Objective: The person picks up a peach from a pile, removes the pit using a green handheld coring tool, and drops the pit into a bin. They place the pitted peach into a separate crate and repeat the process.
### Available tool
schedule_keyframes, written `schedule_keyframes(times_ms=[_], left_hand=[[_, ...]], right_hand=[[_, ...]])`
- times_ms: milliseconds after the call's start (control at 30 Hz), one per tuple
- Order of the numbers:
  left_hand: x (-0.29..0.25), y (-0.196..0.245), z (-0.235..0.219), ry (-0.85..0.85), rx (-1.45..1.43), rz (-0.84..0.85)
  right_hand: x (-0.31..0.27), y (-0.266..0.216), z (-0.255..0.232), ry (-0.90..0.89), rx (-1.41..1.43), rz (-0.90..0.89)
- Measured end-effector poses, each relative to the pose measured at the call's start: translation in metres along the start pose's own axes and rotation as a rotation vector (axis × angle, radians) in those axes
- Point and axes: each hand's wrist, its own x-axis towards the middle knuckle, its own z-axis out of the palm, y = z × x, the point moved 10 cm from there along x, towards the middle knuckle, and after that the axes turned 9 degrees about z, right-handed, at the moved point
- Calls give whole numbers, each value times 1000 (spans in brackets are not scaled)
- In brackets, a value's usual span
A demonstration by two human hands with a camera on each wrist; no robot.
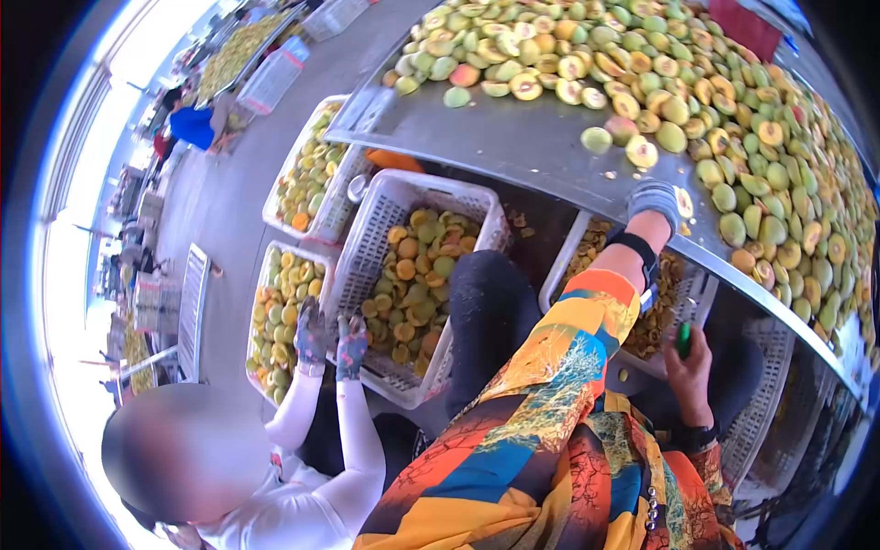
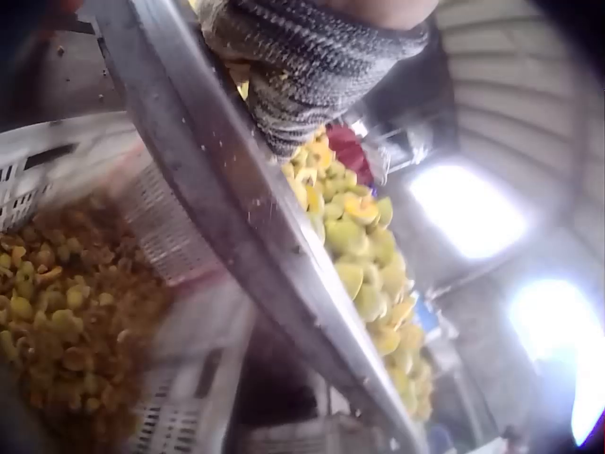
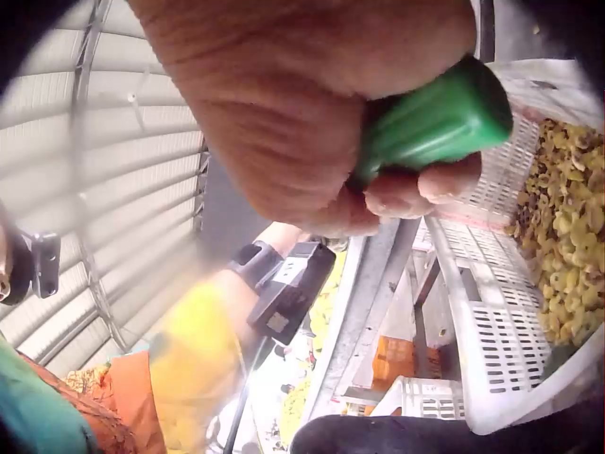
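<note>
The bare right hand (image 1: 692,371) has its fingers curled round a smooth, glossy green handle (image 3: 440,118), rounded in section and blunt at its visible end; the remainder is concealed in the fist. The handle lies below the near edge of a flat, grey sheet-metal table (image 1: 495,128), beside a white, rectangular plastic crate (image 3: 501,350) with slotted walls. In the right wrist view its long axis slants from the palm at lower left to the exposed end at upper right; in the head view it runs nearly up and down the frame, the green end directed toward the table. The left hand (image 1: 653,200), in a coarse grey knitted glove, is at the table's raised metal rim, just beside a pale-faced fruit half (image 1: 683,202); whether its fingers grip or lie loose cannot be told. On the table is a heap of green-and-yellow fruit (image 1: 770,202), many halved, with rounded skins and hollowed, moist-looking cut faces. The crate contains small, irregular yellow-brown fruit pieces (image 3: 567,227). The sleeves (image 1: 559,357) are of boldly printed multicoloured cloth.
</note>
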Motion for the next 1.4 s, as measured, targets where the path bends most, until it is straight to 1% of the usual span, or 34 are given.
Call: schedule_keyframes(times_ms=[33,67,100,133,167,200,267,300,333,367,400,433,467,500,533,567,600,633,700,733,767,800,833,867,900,933,967,1033,1067,1100,1133,1200,1300,1400], left_hand=[[-7,-3,-12,35,-36,31],[-22,-1,-30,211,-91,57],[-44,10,-42,137,-25,159],[-70,15,-56,297,-57,191],[-90,20,-60,328,-64,247],[-112,24,-62,355,-79,304],[-161,32,-67,433,-77,503],[-179,32,-67,556,-80,616],[-186,27,-64,411,-141,553],[-195,21,-65,433,-219,570],[-202,16,-60,436,-245,606],[-207,10,-62,391,-209,521],[-216,10,-67,444,-206,564],[-218,6,-73,380,-325,559],[-221,-5,-72,375,-602,517],[-222,-17,-66,371,-872,464],[-223,-27,-61,454,-1131,424],[-221,-30,-57,445,-1134,429],[-211,-28,-16,112,-2052,193],[-209,-51,-5,405,-1836,-69],[-204,-53,-2,401,-1839,-69],[-201,-63,9,475,-2016,-194],[-200,-71,21,550,-2188,-327],[-199,-74,24,528,-2177,-347],[-197,-74,24,522,-2180,-350],[-198,-80,18,591,-2057,-327],[-199,-85,11,654,-1932,-304],[-199,-83,12,651,-1937,-321],[-199,-81,10,621,-1910,-293],[-198,-79,9,592,-1883,-266],[-197,-75,10,597,-1968,-211],[-198,-72,11,587,-2003,-195],[-197,-64,6,566,-2042,-165],[-197,-63,3,524,-2037,-111]], right_hand=[[3,4,-3,42,31,5],[7,20,-1,66,130,96],[12,31,1,43,245,205],[14,12,1,37,240,202],[17,-5,2,37,233,204],[22,-2,12,-49,297,224],[27,-25,27,-131,332,278],[40,-9,38,-69,340,45],[37,-22,52,-243,333,218],[35,-40,62,-290,323,134],[31,-53,71,-352,359,165],[28,-63,80,-427,406,192],[32,-68,75,-390,408,218],[30,-74,78,-456,456,278],[25,-77,85,-530,506,331],[24,-77,87,-518,512,339],[21,-79,94,-584,598,352],[18,-82,102,-651,681,362],[15,-83,110,-648,612,340],[19,-88,108,-563,481,262],[22,-92,103,-477,349,185],[26,-93,95,-330,180,38],[26,-86,100,-327,178,41],[25,-94,88,-194,210,-119],[19,-108,72,-62,239,-277],[16,-104,74,-217,221,-163],[17,-98,72,-216,219,-159],[11,-99,77,-234,45,-294],[9,-100,70,-129,-92,-347],[8,-100,68,-125,-92,-341],[7,-100,65,-98,-127,-320],[4,-103,62,-73,-163,-292],[-1,-109,65,-97,-164,-309],[-4,-107,74,-148,-251,-289]])
